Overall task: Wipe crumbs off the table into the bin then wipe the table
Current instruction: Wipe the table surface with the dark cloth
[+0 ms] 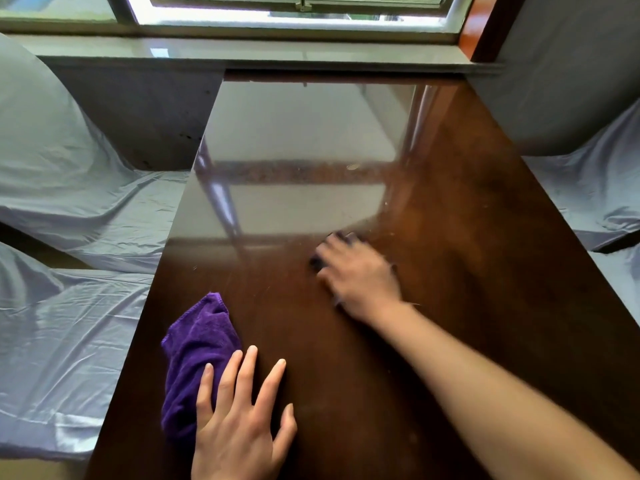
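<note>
A glossy dark brown table fills the middle of the view. A purple cloth lies bunched near its front left edge. My left hand rests flat beside it, fingers spread, its outer fingers lying over the cloth's edge. My right hand is blurred with motion near the table's centre, pressed down on a small dark purple cloth or pad that shows only past the fingertips. A pale crumb and faint specks lie farther back. No bin is in view.
Chairs draped in pale blue-grey fabric stand at the left and at the right. A window sill and window run along the table's far end.
</note>
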The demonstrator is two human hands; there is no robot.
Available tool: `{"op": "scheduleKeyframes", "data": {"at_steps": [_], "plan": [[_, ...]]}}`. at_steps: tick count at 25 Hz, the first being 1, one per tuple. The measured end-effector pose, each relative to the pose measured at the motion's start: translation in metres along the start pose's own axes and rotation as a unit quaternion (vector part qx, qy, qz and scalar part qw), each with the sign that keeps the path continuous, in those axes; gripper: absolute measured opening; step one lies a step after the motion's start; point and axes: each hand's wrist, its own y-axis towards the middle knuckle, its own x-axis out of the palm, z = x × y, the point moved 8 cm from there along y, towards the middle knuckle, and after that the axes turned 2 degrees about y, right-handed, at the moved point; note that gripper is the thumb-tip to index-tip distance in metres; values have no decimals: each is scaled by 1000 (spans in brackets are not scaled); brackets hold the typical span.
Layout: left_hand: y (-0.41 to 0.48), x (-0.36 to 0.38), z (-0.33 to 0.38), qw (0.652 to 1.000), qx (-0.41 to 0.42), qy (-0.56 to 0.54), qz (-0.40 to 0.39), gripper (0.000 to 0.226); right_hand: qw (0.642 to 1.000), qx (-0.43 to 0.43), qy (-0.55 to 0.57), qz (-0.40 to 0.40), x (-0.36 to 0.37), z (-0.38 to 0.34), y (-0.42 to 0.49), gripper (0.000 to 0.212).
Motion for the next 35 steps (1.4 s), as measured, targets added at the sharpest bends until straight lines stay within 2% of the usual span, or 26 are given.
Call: {"op": "scheduleKeyframes", "data": {"at_steps": [2, 5, 7, 9, 13, 15, 16, 17, 19, 22, 24, 26, 27, 29, 32, 35], "plan": [[0, -3, 1, 1000, 1, 2, 11, 60, 992, -108, 60, 0, 12, -75, -39, 44], [-1, -5, 2, 1000, 2, 7, 27, 61, 987, -145, 69, -18, 21, -92, -52, 46], [-1, -6, 0, 999, -2, 5, 33, 60, 996, -85, 37, 7, 15, -49, -38, 48], [-1, -4, 0, 999, -1, 5, 33, 61, 1000, 17, 6, 9, 12, 14, -25, 54], [1, -2, 0, 1000, -13, 0, 24, 63, 967, 250, -40, 12, 3, 144, -7, 60], [3, 0, 0, 1000, -14, 2, 19, 63, 950, 311, -32, 15, 3, 155, 14, 60], [4, 0, 0, 1000, -14, 5, 15, 63, 948, 315, -29, 18, 4, 145, 27, 58], [4, 0, 1, 1000, -12, 8, 14, 63, 953, 300, -28, 21, 3, 127, 40, 56], [4, 0, 0, 1000, -9, 14, 14, 63, 976, 216, -26, 22, 5, 75, 60, 53], [3, -1, 0, 999, -14, 12, 35, 61, 999, 50, 21, 4, 17, -37, 61, 54], [3, -3, 1, 999, -9, 9, 48, 60, 995, -81, 58, -26, 34, -116, 22, 53], [1, -2, 1, 998, -8, 19, 62, 59, 983, -164, 82, -33, 39, -139, 1, 52], [0, -2, 0, 997, -10, 21, 67, 60, 982, -175, 69, 0, 34, -123, 5, 51], [0, -1, -1, 997, -15, 16, 72, 61, 993, -104, 28, 45, 22, -56, 27, 50], [1, -1, 0, 997, -10, 19, 73, 63, 995, 90, -32, 26, 12, 74, 63, 57], [1, 1, 1, 998, -15, 15, 62, 65, 976, 210, -29, 46, 14, 117, 78, 56]]}}
